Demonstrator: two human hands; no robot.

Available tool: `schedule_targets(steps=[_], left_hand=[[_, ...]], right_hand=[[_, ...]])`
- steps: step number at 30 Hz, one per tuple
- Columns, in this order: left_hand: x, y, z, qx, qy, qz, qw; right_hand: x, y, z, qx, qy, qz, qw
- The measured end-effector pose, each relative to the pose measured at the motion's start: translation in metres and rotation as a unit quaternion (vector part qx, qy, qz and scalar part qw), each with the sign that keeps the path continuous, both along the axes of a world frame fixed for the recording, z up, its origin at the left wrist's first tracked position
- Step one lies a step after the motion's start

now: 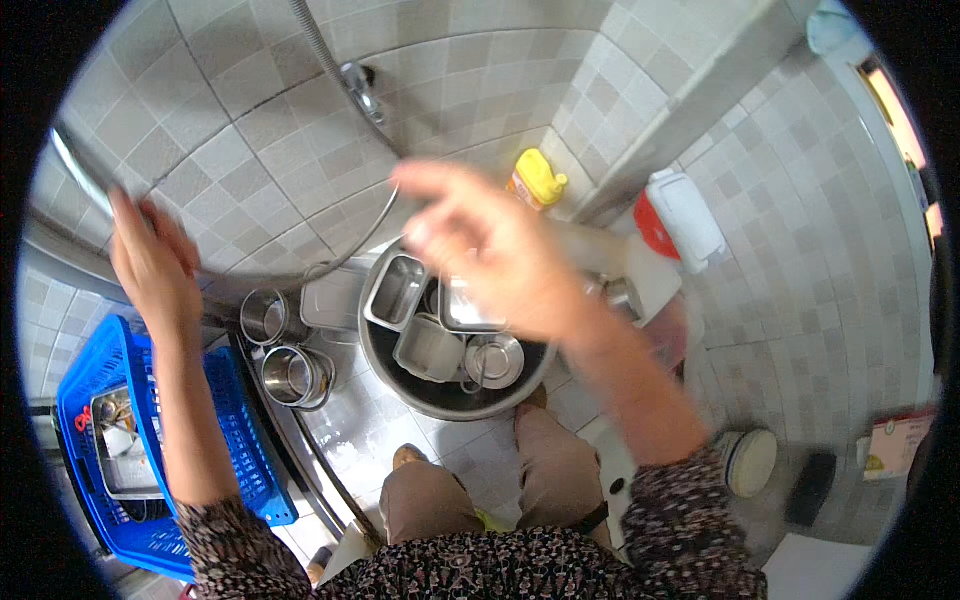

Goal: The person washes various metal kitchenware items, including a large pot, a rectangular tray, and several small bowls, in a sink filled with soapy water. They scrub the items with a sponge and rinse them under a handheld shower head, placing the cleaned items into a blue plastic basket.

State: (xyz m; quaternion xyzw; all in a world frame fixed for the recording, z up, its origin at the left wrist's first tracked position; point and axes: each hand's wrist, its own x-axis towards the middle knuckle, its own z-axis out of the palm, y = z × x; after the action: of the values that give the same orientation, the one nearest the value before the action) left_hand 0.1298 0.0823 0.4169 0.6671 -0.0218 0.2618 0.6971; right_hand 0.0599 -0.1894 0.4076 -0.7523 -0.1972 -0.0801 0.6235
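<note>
My left hand is raised at the left, its fingers closed around a shiny chrome handle. Whether this is a shower handset or a fixed bar cannot be told. Blurred by motion, my right hand hangs above a large round basin, fingers apart and nothing visible in them. Inside the basin lie a rectangular steel container, a shallow steel tray partly behind my hand, a squarish pale container and a round metal vessel. A flexible hose curves down between my hands.
Two steel pots and a clear plastic box stand left of the basin. A blue plastic basket holds a steel tray with utensils. A yellow bottle stands in the tiled corner, below a wall tap.
</note>
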Motion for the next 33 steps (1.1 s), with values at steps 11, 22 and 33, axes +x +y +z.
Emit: schedule_targets(steps=[11, 22, 33], left_hand=[[-0.168, -0.019, -0.111, 0.316, 0.227, -0.335, 0.858], [-0.257, 0.019, -0.244, 0.175, 0.421, -0.084, 0.886], [-0.480, 0.045, -0.400, 0.123, 0.741, -0.155, 0.641]], right_hand=[[-0.061, 0.092, -0.078, 0.430, 0.270, 0.081, 0.858], [-0.110, -0.034, -0.118, 0.320, 0.225, -0.303, 0.869], [-0.159, -0.014, -0.145, 0.246, 0.302, -0.216, 0.895]])
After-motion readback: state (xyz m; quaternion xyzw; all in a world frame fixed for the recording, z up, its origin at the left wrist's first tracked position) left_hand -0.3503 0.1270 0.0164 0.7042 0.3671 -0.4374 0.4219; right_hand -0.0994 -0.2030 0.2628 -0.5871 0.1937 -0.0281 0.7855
